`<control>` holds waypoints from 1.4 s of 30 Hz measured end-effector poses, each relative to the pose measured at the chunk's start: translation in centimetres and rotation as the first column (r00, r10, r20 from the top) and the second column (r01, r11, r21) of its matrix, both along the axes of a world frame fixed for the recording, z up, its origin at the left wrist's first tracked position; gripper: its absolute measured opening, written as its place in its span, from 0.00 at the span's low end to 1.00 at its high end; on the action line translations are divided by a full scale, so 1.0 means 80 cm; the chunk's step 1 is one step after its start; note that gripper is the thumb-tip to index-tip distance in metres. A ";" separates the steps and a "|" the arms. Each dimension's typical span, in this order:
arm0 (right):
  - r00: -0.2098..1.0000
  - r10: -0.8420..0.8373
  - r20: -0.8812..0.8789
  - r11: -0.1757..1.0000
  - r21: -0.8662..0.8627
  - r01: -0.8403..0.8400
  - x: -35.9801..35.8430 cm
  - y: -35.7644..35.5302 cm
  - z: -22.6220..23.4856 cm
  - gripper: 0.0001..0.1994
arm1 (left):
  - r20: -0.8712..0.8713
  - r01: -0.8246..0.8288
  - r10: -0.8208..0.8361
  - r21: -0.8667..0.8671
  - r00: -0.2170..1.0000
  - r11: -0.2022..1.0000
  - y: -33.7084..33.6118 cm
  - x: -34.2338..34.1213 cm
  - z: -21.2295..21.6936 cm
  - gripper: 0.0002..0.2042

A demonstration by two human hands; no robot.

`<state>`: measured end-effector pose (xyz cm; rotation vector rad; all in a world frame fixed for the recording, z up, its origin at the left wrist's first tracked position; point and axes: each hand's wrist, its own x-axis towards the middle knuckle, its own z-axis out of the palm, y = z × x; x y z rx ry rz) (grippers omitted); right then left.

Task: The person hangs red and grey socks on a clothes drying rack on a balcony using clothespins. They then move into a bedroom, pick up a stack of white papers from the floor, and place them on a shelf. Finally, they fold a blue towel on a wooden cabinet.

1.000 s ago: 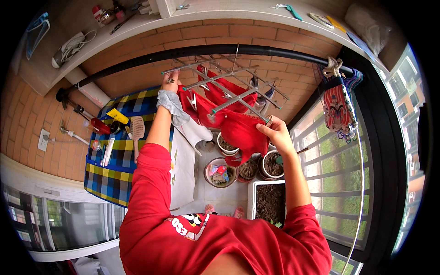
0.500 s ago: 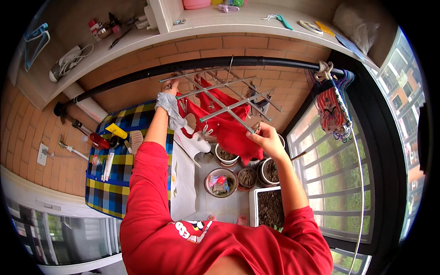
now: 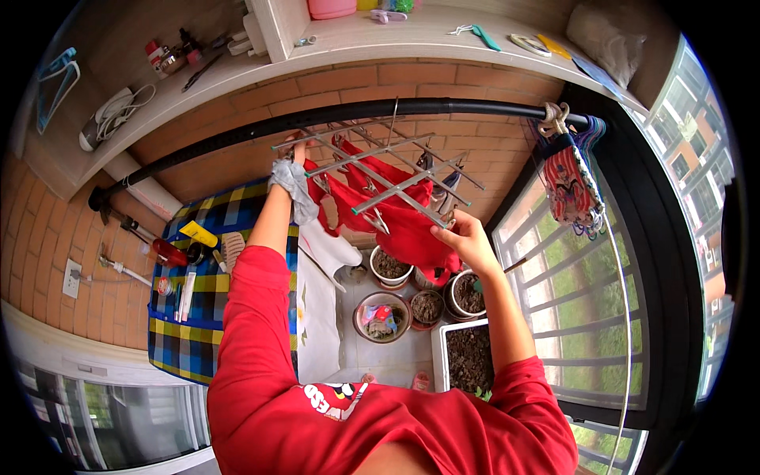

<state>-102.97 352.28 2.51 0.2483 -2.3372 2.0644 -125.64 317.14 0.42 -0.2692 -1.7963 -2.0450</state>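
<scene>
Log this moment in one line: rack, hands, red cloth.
metal rack: hook at black rod; left hand: at rack's left end; right hand: at rack's near right corner; red cloth: hanging beneath rack

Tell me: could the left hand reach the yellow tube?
Probably yes: the yellow tube lies uncovered, with open space between it and the left hand, which is at the hanging rack.
</scene>
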 end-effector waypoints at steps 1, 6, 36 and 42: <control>1.000 0.000 -0.015 1.000 0.000 0.000 0.001 0.000 0.001 0.11 | -0.050 0.014 -0.014 0.000 0.999 1.000 0.005 0.005 0.000 0.08; 0.998 -0.059 -0.002 0.997 0.053 0.059 -0.001 0.017 -0.005 0.09 | 0.207 0.042 0.006 -0.225 0.978 0.973 0.008 0.077 0.006 0.12; 0.896 -0.070 -0.438 0.983 0.124 0.138 0.018 -0.187 0.000 0.06 | 0.183 0.094 -0.006 -0.479 0.983 0.873 0.069 0.238 -0.035 0.10; 0.960 0.008 -0.280 0.812 0.562 0.157 -0.036 -0.212 0.035 0.08 | 0.101 0.043 0.007 -0.481 0.995 0.876 0.071 0.250 -0.027 0.08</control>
